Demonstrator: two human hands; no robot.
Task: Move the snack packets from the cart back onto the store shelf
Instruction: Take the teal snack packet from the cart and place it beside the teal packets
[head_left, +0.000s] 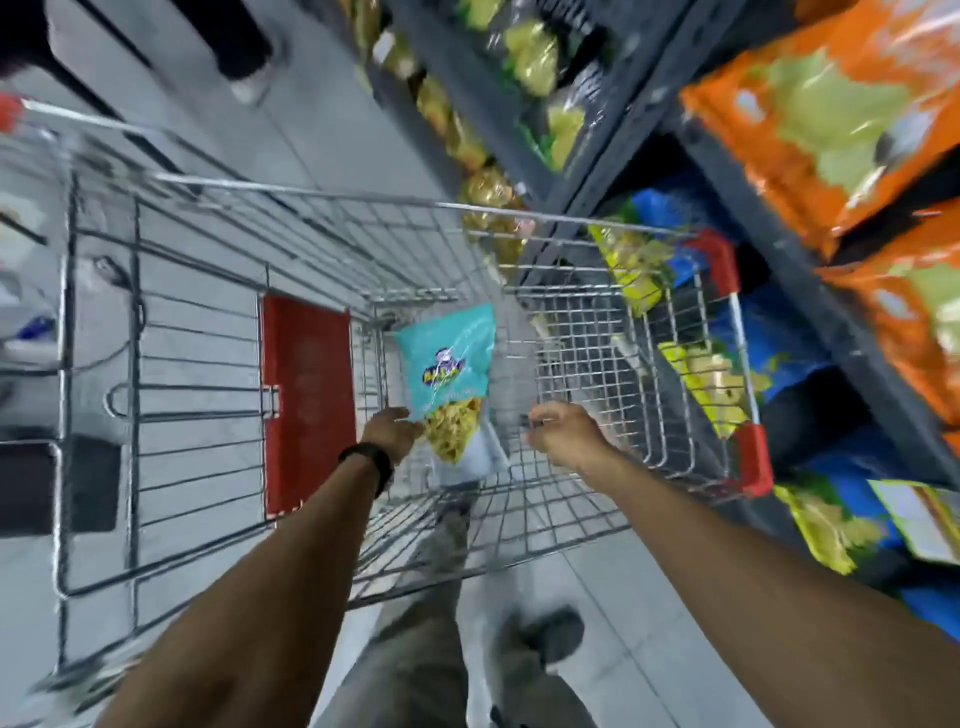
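Snack packet (448, 375) in cart (597, 358) | step: pickup | left hand (390, 432) fingers touching packet, grip unclear; right hand (563, 432) loosely curled, empty | next: lift to shelf (810, 291)

A pale grey tiled floor (332, 135) fills the aisle, its seams running diagonally and its surface lightly glossy under even indoor light. Beside the floor, to its right, stands dark grey shelving (639, 130) with angled uprights. The view is blurred, so finer detail cannot be told.
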